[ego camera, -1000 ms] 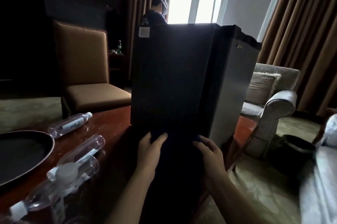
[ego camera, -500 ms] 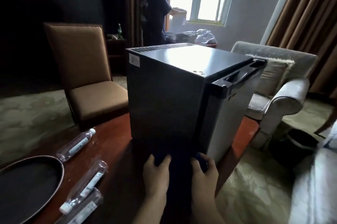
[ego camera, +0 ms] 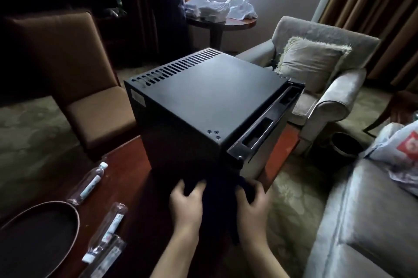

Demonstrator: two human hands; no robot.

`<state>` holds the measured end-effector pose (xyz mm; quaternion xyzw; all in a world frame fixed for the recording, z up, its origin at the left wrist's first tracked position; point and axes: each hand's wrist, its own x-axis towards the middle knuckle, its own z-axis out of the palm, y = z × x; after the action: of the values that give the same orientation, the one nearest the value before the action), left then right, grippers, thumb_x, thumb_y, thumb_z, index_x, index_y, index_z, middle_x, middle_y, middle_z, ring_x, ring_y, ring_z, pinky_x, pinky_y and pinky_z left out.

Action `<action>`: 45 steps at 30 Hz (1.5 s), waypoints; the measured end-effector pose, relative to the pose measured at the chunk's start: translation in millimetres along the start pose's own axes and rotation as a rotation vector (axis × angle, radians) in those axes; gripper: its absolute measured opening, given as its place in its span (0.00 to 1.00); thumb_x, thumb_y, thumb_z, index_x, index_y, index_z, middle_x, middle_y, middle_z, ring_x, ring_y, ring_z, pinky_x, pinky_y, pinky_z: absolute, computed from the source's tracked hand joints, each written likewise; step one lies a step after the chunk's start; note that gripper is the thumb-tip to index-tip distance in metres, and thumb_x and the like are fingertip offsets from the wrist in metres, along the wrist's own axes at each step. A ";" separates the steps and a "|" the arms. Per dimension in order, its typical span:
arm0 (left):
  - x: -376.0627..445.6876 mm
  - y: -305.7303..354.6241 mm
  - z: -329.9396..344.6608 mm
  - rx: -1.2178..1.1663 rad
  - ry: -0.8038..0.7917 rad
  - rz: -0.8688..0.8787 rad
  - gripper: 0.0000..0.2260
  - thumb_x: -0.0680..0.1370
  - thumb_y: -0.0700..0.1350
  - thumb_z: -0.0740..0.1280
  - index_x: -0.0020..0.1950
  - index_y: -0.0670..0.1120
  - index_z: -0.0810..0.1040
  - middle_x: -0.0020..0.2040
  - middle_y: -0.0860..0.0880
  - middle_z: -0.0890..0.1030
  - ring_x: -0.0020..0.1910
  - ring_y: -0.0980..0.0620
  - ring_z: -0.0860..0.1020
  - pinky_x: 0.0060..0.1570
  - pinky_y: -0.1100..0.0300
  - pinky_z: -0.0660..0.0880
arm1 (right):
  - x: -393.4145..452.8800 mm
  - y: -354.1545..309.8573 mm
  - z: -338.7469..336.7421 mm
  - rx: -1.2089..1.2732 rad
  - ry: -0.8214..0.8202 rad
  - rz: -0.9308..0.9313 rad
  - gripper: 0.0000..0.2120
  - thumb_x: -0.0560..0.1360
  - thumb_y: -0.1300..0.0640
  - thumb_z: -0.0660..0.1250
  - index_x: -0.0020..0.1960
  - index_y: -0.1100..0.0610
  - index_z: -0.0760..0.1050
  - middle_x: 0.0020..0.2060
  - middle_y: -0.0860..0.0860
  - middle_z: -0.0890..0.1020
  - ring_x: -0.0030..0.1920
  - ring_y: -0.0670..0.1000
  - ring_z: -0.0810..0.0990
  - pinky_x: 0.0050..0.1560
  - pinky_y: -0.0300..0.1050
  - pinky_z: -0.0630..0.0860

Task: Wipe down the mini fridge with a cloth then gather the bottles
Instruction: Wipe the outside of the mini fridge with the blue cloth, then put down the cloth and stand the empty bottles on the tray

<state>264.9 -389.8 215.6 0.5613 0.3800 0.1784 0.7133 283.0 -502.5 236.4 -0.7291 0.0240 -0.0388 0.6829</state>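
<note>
We are on the wiping step: a black mini fridge (ego camera: pixel 199 106) stands on a reddish wooden desk (ego camera: pixel 126 164), and both our hands hold a dark cloth (ego camera: pixel 217 191) bunched at the foot of its near side wall. The left hand (ego camera: pixel 186 204) curls its fingers into the cloth's left part; the right hand (ego camera: pixel 252 201) grips the right part, close to the fridge's front corner. The two hands are close side by side, with cloth between them.

We judge that the wipe has only started low on this wall. The next move calls for spreading the cloth flat and drawing it up the wall and over the top panel.

The bottles are not yet gathered. Three clear plastic bottles (ego camera: pixel 89 184) lie on their sides on the desk to the left of our hands, near a dark oval tray (ego camera: pixel 67 212).
</note>
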 end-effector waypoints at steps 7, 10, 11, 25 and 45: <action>-5.6 32.9 -13.5 0.038 0.017 -0.025 0.05 0.73 0.40 0.72 0.48 0.46 0.84 0.44 0.49 0.86 0.48 0.47 0.83 0.57 0.44 0.78 | -1.1 -20.5 5.4 -0.104 -0.024 0.074 0.06 0.76 0.63 0.67 0.47 0.52 0.75 0.43 0.46 0.82 0.44 0.37 0.79 0.48 0.37 0.72; -7.3 37.7 -26.4 0.053 0.010 -0.016 0.04 0.73 0.40 0.72 0.46 0.46 0.84 0.44 0.48 0.86 0.49 0.45 0.83 0.56 0.43 0.77 | -12.5 -26.8 15.4 -0.077 0.007 0.101 0.09 0.75 0.64 0.68 0.47 0.50 0.75 0.43 0.45 0.81 0.44 0.36 0.79 0.49 0.37 0.72; -7.9 39.8 -32.2 0.058 0.011 -0.009 0.04 0.72 0.40 0.73 0.46 0.46 0.84 0.43 0.48 0.86 0.49 0.45 0.83 0.56 0.43 0.78 | -15.9 -27.2 18.4 -0.080 0.013 0.097 0.09 0.75 0.65 0.68 0.47 0.51 0.75 0.43 0.46 0.81 0.45 0.36 0.79 0.50 0.37 0.72; -8.0 85.0 -149.0 0.355 -0.106 0.135 0.10 0.72 0.35 0.67 0.48 0.48 0.80 0.43 0.53 0.83 0.46 0.53 0.82 0.44 0.69 0.77 | -46.8 -56.1 66.9 -0.373 -0.493 0.044 0.19 0.69 0.67 0.69 0.56 0.49 0.77 0.47 0.46 0.84 0.49 0.42 0.82 0.55 0.51 0.79; -5.5 126.0 -340.9 0.128 0.126 0.343 0.10 0.76 0.35 0.68 0.45 0.50 0.80 0.39 0.53 0.83 0.39 0.61 0.79 0.37 0.68 0.74 | -108.1 -103.8 212.6 -0.606 -1.163 -0.151 0.20 0.67 0.51 0.76 0.56 0.52 0.76 0.46 0.49 0.83 0.46 0.49 0.83 0.48 0.54 0.81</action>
<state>30.0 -128.3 307.8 0.6497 0.3333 0.3074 0.6102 192.4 -274.8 323.7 -0.7908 -0.3902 0.3219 0.3447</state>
